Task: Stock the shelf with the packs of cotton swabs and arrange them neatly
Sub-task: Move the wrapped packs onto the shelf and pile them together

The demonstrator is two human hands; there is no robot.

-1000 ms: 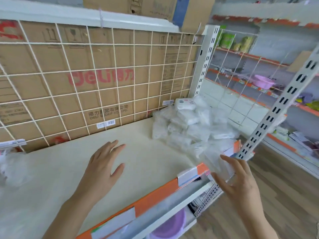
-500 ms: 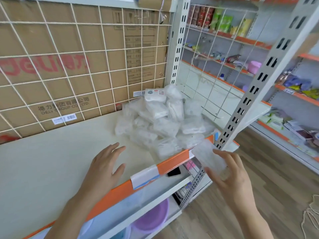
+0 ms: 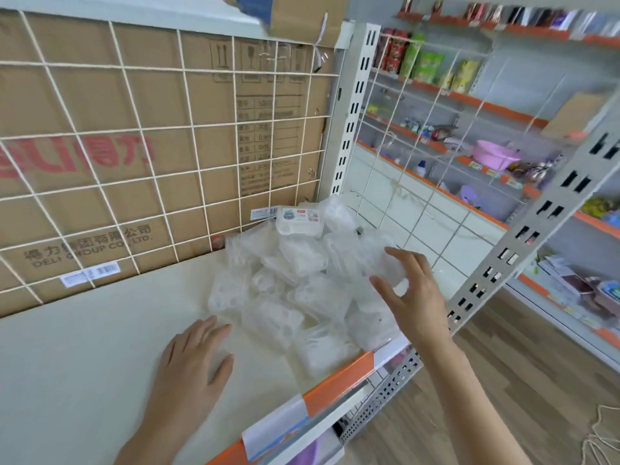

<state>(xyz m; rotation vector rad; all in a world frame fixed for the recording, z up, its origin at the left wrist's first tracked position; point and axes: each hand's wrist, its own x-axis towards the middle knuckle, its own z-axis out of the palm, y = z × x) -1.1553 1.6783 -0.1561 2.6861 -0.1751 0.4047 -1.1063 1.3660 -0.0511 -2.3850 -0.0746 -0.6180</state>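
A loose pile of clear cotton swab packs lies at the right end of the cream shelf, against the wire back. One labelled white pack sits on top at the rear. My left hand rests flat on the shelf just left of the pile, fingers straight, holding nothing. Over the pile's right side is my right hand, its spread fingers touching a clear pack that lies on the heap.
A white wire grid with a cardboard box behind it backs the shelf. The orange price rail runs along the front edge. A perforated grey upright stands at the right corner. A purple basin sits on the shelf below.
My right hand has moved from beyond the shelf's front corner, where it held a clear pack, up over the pile. My left hand has slid right, close to the pile.
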